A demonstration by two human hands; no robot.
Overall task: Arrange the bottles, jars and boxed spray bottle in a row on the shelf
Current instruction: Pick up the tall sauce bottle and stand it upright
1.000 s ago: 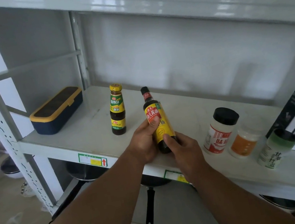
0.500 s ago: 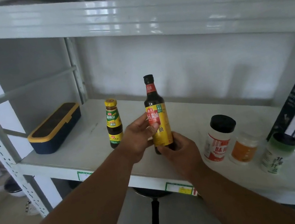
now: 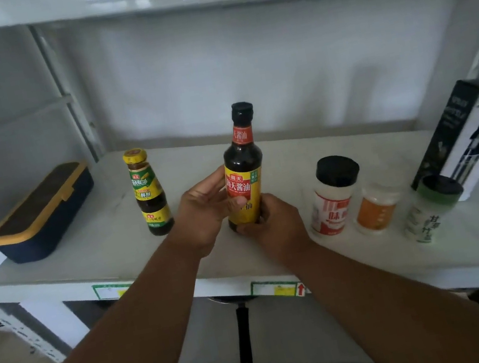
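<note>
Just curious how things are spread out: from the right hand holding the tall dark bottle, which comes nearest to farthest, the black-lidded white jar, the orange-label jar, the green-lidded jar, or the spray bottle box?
1. Black-lidded white jar, just right of the right hand.
2. Orange-label jar, next along.
3. Green-lidded jar, nearer the shelf's front.
4. Spray bottle box, far right, toward the back.

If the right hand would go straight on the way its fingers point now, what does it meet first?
The right hand grips the base of the soy sauce bottle, so the bottle itself is first. Past it lies the left hand, then probably the small sauce bottle, though depth is unclear.
</note>
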